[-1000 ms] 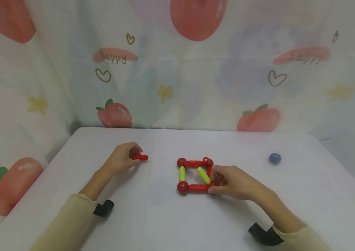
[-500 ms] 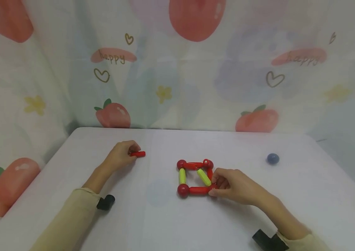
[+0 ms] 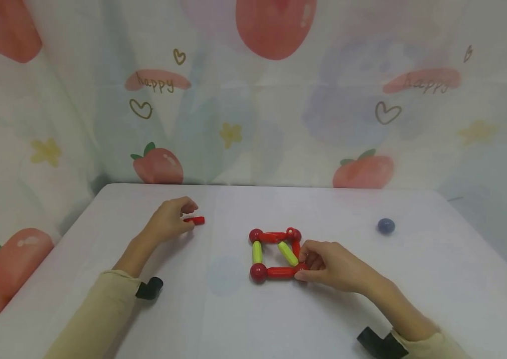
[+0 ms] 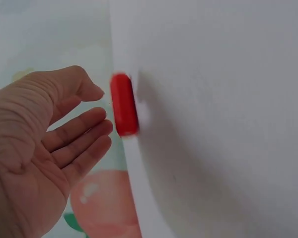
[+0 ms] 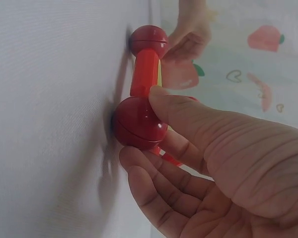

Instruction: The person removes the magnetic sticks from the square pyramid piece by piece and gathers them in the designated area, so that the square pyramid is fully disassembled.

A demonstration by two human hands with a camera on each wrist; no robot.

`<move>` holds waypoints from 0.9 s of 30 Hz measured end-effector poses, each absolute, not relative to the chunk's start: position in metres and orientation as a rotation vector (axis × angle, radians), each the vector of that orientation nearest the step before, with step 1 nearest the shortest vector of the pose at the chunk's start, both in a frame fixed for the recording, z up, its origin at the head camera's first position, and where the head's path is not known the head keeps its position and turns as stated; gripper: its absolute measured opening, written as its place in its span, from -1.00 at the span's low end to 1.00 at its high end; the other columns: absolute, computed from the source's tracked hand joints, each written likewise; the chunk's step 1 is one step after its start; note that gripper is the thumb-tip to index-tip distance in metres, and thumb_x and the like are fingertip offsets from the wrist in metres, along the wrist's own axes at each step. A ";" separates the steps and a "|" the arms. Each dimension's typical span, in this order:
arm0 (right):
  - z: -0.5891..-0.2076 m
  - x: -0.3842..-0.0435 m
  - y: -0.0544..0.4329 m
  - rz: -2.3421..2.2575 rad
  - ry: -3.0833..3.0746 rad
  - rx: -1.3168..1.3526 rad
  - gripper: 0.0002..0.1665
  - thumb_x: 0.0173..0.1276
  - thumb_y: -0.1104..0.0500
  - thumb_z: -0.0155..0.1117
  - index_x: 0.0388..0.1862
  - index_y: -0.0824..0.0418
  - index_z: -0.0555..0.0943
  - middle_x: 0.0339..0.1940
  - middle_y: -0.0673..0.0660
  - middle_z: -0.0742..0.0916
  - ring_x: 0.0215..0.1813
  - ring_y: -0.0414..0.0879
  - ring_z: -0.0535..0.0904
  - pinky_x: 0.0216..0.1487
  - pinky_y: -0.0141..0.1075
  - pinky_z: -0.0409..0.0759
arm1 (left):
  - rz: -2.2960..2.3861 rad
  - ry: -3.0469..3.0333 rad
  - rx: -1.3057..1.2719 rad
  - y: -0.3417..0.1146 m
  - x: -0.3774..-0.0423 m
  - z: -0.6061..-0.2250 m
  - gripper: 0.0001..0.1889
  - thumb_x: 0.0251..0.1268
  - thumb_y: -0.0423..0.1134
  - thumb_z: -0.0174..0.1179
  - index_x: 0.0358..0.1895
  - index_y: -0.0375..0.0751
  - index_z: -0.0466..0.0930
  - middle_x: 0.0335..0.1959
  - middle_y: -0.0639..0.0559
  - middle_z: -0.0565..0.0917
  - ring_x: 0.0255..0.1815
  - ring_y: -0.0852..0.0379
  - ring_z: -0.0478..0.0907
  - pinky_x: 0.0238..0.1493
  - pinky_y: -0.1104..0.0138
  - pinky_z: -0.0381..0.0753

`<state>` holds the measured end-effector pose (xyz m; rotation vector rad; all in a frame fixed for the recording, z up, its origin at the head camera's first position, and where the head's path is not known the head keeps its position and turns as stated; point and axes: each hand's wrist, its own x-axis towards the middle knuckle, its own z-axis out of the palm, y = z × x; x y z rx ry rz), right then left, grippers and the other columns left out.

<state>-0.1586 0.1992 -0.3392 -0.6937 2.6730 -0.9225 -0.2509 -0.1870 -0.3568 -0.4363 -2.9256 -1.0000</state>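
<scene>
My left hand (image 3: 170, 218) is at the table's back left beside a short red magnetic rod (image 3: 195, 220). In the left wrist view its thumb and fingers stand apart from the rod (image 4: 124, 105), with a gap between. My right hand (image 3: 336, 265) pinches a dark red ball (image 5: 139, 124) at the near right corner of a four-sided frame of balls and rods. Red rods (image 3: 280, 272) form the near, far and right sides, and a yellow-green rod (image 3: 257, 253) the left. Another yellow-green rod (image 3: 288, 253) slants inside from the pinched corner. The fingers partly hide that corner.
A blue ball (image 3: 386, 226) lies at the back right of the white table (image 3: 231, 319). Patterned cloth (image 3: 257, 124) hangs behind the table and along its left side. Each sleeve has a dark wrist mount (image 3: 149, 288).
My left hand has shifted slightly toward the back with the red rod, then its fingers have parted and let go. The right hand keeps its pinch on the corner ball. The head view has shifted slightly.
</scene>
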 end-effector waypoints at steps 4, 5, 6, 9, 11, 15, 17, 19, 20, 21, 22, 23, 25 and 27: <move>-0.340 -0.159 0.201 -0.921 2.675 -0.688 -0.62 0.22 0.02 0.58 -0.17 0.11 0.56 -0.43 -0.10 0.64 -0.34 -0.19 0.54 -0.30 -0.41 0.58 | -0.999 -2.871 -0.587 -0.162 -0.239 -0.350 -0.63 0.24 -0.42 0.32 0.12 -0.36 0.59 0.09 -0.26 0.71 0.15 -0.20 0.64 0.20 -0.01 0.61; -0.340 -0.159 0.201 -0.923 2.673 -0.686 -0.62 0.22 0.02 0.58 -0.17 0.11 0.56 -0.43 -0.09 0.63 -0.34 -0.19 0.53 -0.31 -0.41 0.58 | -0.994 -2.872 -0.625 -0.153 -0.236 -0.349 -0.63 0.25 -0.40 0.32 0.13 -0.34 0.59 0.09 -0.24 0.71 0.15 -0.19 0.64 0.20 0.00 0.62; -0.340 -0.159 0.201 -0.926 2.669 -0.684 -0.62 0.22 0.02 0.58 -0.17 0.12 0.56 -0.43 -0.09 0.63 -0.34 -0.19 0.53 -0.30 -0.41 0.58 | -0.994 -2.867 -0.673 -0.144 -0.233 -0.348 -0.64 0.26 -0.40 0.32 0.13 -0.34 0.59 0.09 -0.23 0.72 0.14 -0.18 0.65 0.20 0.00 0.62; -0.341 -0.159 0.201 -0.935 2.659 -0.683 -0.62 0.23 0.03 0.57 -0.16 0.12 0.56 -0.42 -0.09 0.63 -0.34 -0.19 0.54 -0.29 -0.41 0.59 | -1.013 -2.858 -0.784 -0.118 -0.224 -0.348 -0.63 0.26 -0.39 0.35 0.13 -0.29 0.59 0.06 -0.16 0.73 0.12 -0.13 0.65 0.18 0.03 0.63; -0.341 -0.160 0.200 -0.943 2.654 -0.687 -0.62 0.23 0.03 0.57 -0.16 0.12 0.57 -0.42 -0.09 0.64 -0.34 -0.19 0.54 -0.29 -0.41 0.59 | -1.020 -2.855 -0.844 -0.101 -0.218 -0.348 -0.61 0.24 -0.37 0.39 0.14 -0.26 0.60 0.05 -0.11 0.73 0.12 -0.09 0.65 0.17 0.06 0.65; -0.342 -0.159 0.200 -0.955 2.650 -0.697 -0.63 0.23 0.02 0.57 -0.16 0.12 0.57 -0.43 -0.09 0.63 -0.35 -0.19 0.54 -0.30 -0.41 0.59 | -0.998 -2.845 -0.945 -0.073 -0.209 -0.346 -0.56 0.20 -0.33 0.43 0.16 -0.21 0.61 0.00 -0.02 0.74 0.01 0.00 0.67 0.05 0.16 0.70; -0.343 -0.159 0.200 -0.961 2.647 -0.701 -0.63 0.24 0.03 0.56 -0.17 0.11 0.57 -0.44 -0.09 0.63 -0.35 -0.19 0.54 -0.30 -0.40 0.58 | -0.965 -2.834 -0.986 -0.062 -0.207 -0.347 -0.54 0.18 -0.33 0.44 0.18 -0.19 0.62 -0.03 0.00 0.75 -0.08 0.05 0.67 -0.03 0.25 0.70; -0.343 -0.158 0.200 -0.962 2.647 -0.708 -0.64 0.24 0.03 0.56 -0.17 0.11 0.56 -0.44 -0.10 0.63 -0.36 -0.20 0.54 -0.31 -0.40 0.57 | -0.942 -2.830 -1.008 -0.053 -0.206 -0.349 -0.54 0.18 -0.34 0.43 0.19 -0.18 0.64 -0.06 0.03 0.75 -0.16 0.09 0.66 -0.09 0.34 0.68; -0.343 -0.158 0.201 -0.963 2.648 -0.711 -0.64 0.24 0.03 0.56 -0.17 0.11 0.56 -0.44 -0.10 0.63 -0.36 -0.20 0.54 -0.32 -0.40 0.57 | -0.931 -2.826 -1.015 -0.050 -0.206 -0.349 -0.56 0.18 -0.35 0.42 0.17 -0.17 0.65 -0.08 0.03 0.76 -0.18 0.10 0.66 -0.13 0.38 0.67; -0.343 -0.158 0.201 -0.964 2.647 -0.715 -0.64 0.24 0.04 0.56 -0.17 0.11 0.56 -0.45 -0.10 0.63 -0.36 -0.20 0.54 -0.32 -0.40 0.57 | -0.913 -2.823 -1.013 -0.047 -0.206 -0.350 -0.58 0.19 -0.35 0.41 0.15 -0.16 0.67 -0.10 0.05 0.76 -0.20 0.12 0.65 -0.14 0.41 0.65; -0.343 -0.158 0.201 -0.965 2.646 -0.719 -0.64 0.24 0.04 0.56 -0.17 0.11 0.57 -0.45 -0.10 0.63 -0.37 -0.20 0.54 -0.32 -0.40 0.57 | -0.894 -2.820 -1.009 -0.045 -0.206 -0.351 -0.62 0.21 -0.35 0.41 0.12 -0.15 0.69 -0.13 0.07 0.76 -0.22 0.13 0.64 -0.16 0.43 0.62; -0.343 -0.158 0.201 -0.965 2.646 -0.721 -0.64 0.24 0.04 0.56 -0.17 0.11 0.57 -0.45 -0.10 0.63 -0.37 -0.20 0.54 -0.32 -0.40 0.57 | -0.894 -2.816 -1.000 -0.043 -0.206 -0.352 -0.65 0.22 -0.36 0.40 0.09 -0.14 0.70 -0.16 0.08 0.75 -0.23 0.14 0.63 -0.18 0.44 0.61; -0.341 -0.158 0.201 -0.961 2.649 -0.725 -0.64 0.24 0.04 0.57 -0.17 0.11 0.57 -0.45 -0.10 0.63 -0.37 -0.20 0.54 -0.32 -0.40 0.57 | -0.916 -2.804 -0.977 -0.042 -0.206 -0.352 -0.71 0.24 -0.37 0.39 0.03 -0.14 0.72 -0.23 0.09 0.73 -0.26 0.13 0.60 -0.21 0.43 0.59; -0.340 -0.158 0.202 -0.954 2.655 -0.726 -0.64 0.23 0.04 0.57 -0.17 0.11 0.57 -0.45 -0.10 0.63 -0.37 -0.20 0.54 -0.32 -0.40 0.57 | -0.977 -2.782 -0.954 -0.044 -0.206 -0.353 -0.74 0.25 -0.38 0.40 0.00 -0.15 0.71 -0.26 0.09 0.72 -0.28 0.13 0.58 -0.21 0.41 0.62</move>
